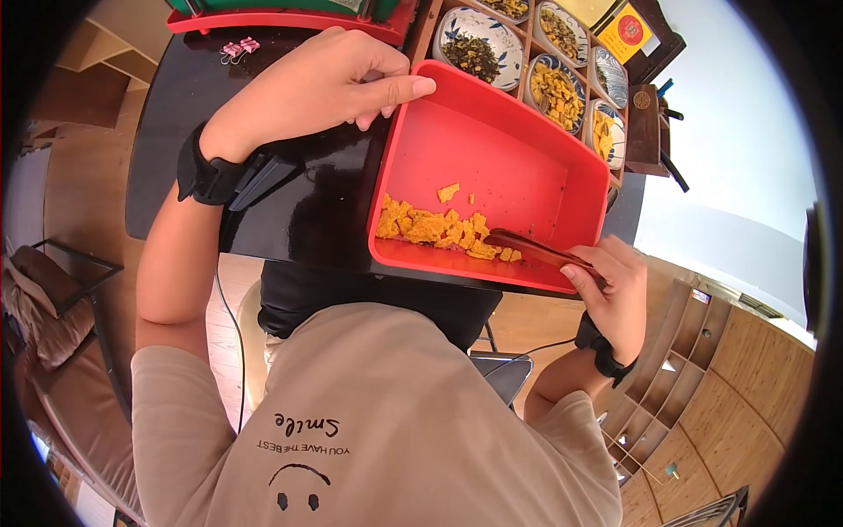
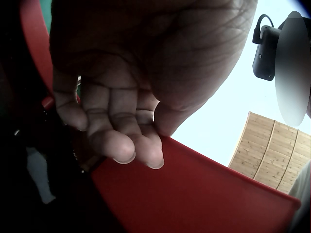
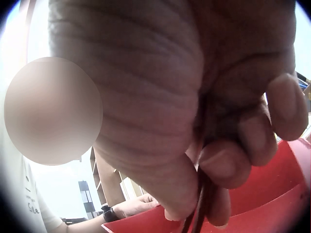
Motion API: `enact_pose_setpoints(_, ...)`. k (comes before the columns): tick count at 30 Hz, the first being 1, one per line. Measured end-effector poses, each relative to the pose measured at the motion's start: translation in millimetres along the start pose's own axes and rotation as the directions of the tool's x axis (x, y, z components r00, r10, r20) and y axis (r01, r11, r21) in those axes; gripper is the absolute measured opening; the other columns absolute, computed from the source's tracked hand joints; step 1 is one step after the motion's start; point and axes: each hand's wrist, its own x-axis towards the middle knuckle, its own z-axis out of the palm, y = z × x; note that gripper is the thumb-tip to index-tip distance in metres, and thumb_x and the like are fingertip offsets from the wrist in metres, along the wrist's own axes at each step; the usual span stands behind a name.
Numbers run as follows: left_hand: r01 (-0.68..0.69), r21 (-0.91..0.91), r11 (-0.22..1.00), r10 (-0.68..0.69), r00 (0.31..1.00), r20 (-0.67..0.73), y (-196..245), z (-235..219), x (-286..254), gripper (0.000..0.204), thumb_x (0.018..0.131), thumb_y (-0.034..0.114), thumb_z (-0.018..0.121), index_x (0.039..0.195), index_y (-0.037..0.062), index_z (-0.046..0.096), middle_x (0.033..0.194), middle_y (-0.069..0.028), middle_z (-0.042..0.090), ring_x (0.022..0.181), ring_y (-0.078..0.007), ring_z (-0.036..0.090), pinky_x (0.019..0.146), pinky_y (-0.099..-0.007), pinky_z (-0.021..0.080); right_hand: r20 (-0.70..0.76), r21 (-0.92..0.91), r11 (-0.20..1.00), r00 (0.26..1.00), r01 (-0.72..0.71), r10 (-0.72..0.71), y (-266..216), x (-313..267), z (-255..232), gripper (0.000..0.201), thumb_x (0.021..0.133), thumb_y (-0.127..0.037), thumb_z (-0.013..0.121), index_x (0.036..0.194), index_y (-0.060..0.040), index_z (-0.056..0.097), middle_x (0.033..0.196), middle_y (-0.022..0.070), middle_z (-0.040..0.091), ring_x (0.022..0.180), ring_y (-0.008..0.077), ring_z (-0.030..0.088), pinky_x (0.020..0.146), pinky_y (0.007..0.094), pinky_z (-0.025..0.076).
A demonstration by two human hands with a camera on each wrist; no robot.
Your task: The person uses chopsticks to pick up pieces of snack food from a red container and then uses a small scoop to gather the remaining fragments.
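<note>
A red tray (image 1: 492,140) is tilted toward me, its far left corner raised. My left hand (image 1: 351,79) pinches that corner between thumb and fingers; the left wrist view shows the fingers (image 2: 112,146) curled at the red rim. Crumbly orange-yellow food pieces (image 1: 430,227) lie gathered along the tray's near side, with a few small bits higher up its floor. At the near right, my right hand (image 1: 615,279) holds slim dark brown tongs (image 1: 536,246), whose tips reach the right end of the food. Two narrow arms of the tongs (image 3: 198,206) show between thumb and fingers in the right wrist view.
Beyond the tray stands a wooden divided box (image 1: 527,53) with several patterned dishes (image 1: 555,92) of chopped food. Pink binder clips (image 1: 239,49) lie on the black table (image 1: 176,123). A red-and-green container (image 1: 290,19) sits at the back, and a dark wooden holder (image 1: 645,123) at the right.
</note>
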Motion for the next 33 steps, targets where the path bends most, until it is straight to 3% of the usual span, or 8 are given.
enact_pose_setpoints(14,-0.018,0.022,1.0,0.018,1.0,0.001,-0.1,-2.2,-0.3,0.047,0.106,0.039,0.062,0.079,0.0004,0.063,0.063,0.0,0.054,0.057,-0.0063,0.054,0.055,-0.0241,0.043,-0.01,0.006,0.994,0.994,0.105,-0.105,-2.5,3.6,-1.8,0.024,0.073,-0.009,0.085,0.092,-0.0004,0.073,0.071,0.0105,0.057,0.068,0.0294,0.053,0.062,0.0386,0.044)
enact_pose_setpoints(20,-0.113,0.104,0.988,0.118,0.992,-0.038,0.8,-1.5,-0.2,0.046,0.106,0.036,0.062,0.077,0.0,0.064,0.06,-0.0026,0.054,0.055,-0.0084,0.055,0.054,-0.0263,0.042,-0.027,0.015,0.995,0.995,0.095,-0.095,-2.8,4.2,1.2,0.025,0.072,-0.009,0.084,0.092,0.0003,0.072,0.072,0.0116,0.056,0.068,0.0296,0.053,0.062,0.0391,0.044)
enact_pose_setpoints(21,-0.152,0.153,0.976,0.162,0.985,-0.055,1.7,-1.7,-0.2,0.043,0.105,0.034,0.063,0.076,0.0012,0.064,0.059,-0.0071,0.056,0.052,-0.016,0.054,0.052,-0.0294,0.041,-0.029,0.017,0.995,0.995,0.099,-0.099,-2.9,4.3,1.4,0.025,0.072,-0.009,0.084,0.092,0.0003,0.072,0.072,0.0116,0.056,0.068,0.0296,0.053,0.062,0.0391,0.044)
enact_pose_setpoints(22,-0.151,0.155,0.976,0.162,0.985,-0.057,0.4,-1.7,0.3,0.043,0.105,0.034,0.063,0.076,0.0012,0.064,0.059,-0.0071,0.056,0.052,-0.016,0.054,0.052,-0.0294,0.041,-0.027,0.02,0.995,0.995,0.095,-0.095,-3.0,4.2,1.5,0.024,0.073,-0.008,0.084,0.092,0.0003,0.072,0.072,0.0119,0.056,0.068,0.0298,0.053,0.062,0.0392,0.044)
enact_pose_setpoints(24,-0.318,0.505,0.803,0.422,0.901,-0.103,-4.5,-0.1,2.3,0.04,0.102,0.032,0.066,0.075,0.0035,0.064,0.061,-0.0113,0.057,0.054,-0.027,0.053,0.057,-0.0349,0.044,-0.027,0.022,0.996,0.996,0.091,-0.091,-2.9,4.7,1.1,0.023,0.073,-0.008,0.084,0.092,0.0004,0.072,0.073,0.0121,0.057,0.068,0.03,0.053,0.062,0.0392,0.044)
enact_pose_setpoints(25,-0.319,0.505,0.802,0.423,0.9,-0.103,-5.7,1.7,2.0,0.04,0.102,0.032,0.066,0.075,0.0035,0.064,0.061,-0.0113,0.057,0.054,-0.027,0.053,0.057,-0.0349,0.044,-0.01,0.02,0.996,0.997,0.083,-0.083,-2.7,4.5,0.7,0.022,0.075,-0.008,0.083,0.092,0.0005,0.072,0.074,0.0126,0.057,0.068,0.0302,0.054,0.062,0.039,0.044)
enact_pose_setpoints(27,-0.329,0.682,0.653,0.541,0.833,-0.116,-6.7,5.0,1.4,0.036,0.099,0.032,0.068,0.074,0.0059,0.064,0.063,-0.0131,0.057,0.061,-0.0341,0.053,0.065,-0.0402,0.047,0.006,0.016,0.997,0.997,0.074,-0.074,-3.4,4.1,0.0,0.021,0.076,-0.007,0.082,0.092,0.0006,0.071,0.075,0.0131,0.058,0.068,0.0305,0.055,0.063,0.0388,0.045)
enact_pose_setpoints(33,-0.318,0.731,0.604,0.557,0.824,-0.102,-7.5,5.4,0.8,0.036,0.098,0.031,0.07,0.072,0.0067,0.062,0.064,-0.0114,0.057,0.065,-0.0321,0.055,0.069,-0.0419,0.048,0.01,0.031,0.999,1.0,0.027,-0.028,-7.2,6.3,0.6,0.018,0.082,-0.006,0.077,0.097,0.0007,0.07,0.076,0.0142,0.059,0.07,0.0332,0.057,0.063,0.0413,0.046)
